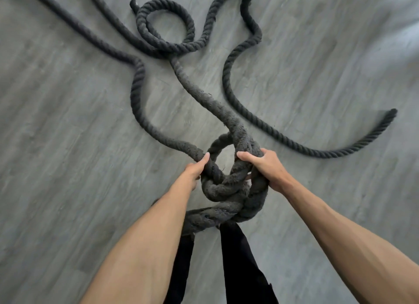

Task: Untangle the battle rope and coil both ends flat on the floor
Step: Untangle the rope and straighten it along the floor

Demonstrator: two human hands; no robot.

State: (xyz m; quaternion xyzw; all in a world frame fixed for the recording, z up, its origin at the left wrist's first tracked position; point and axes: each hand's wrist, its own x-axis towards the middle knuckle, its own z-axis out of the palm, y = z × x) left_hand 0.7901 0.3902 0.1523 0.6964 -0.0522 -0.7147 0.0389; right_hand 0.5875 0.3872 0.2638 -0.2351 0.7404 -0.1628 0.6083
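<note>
Rope knot [229, 190] | left fingers [204, 159], right fingers [246, 155] curled round strands | fingertips hidden, far strands cut off

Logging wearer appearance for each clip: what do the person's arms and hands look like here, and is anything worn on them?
The left forearm and right forearm are bare up to the frame edge, with no sleeves in view. The left hand and right hand are ungloved, with no ring, watch or wristband visible. Black trousers show below, between the arms.
</note>
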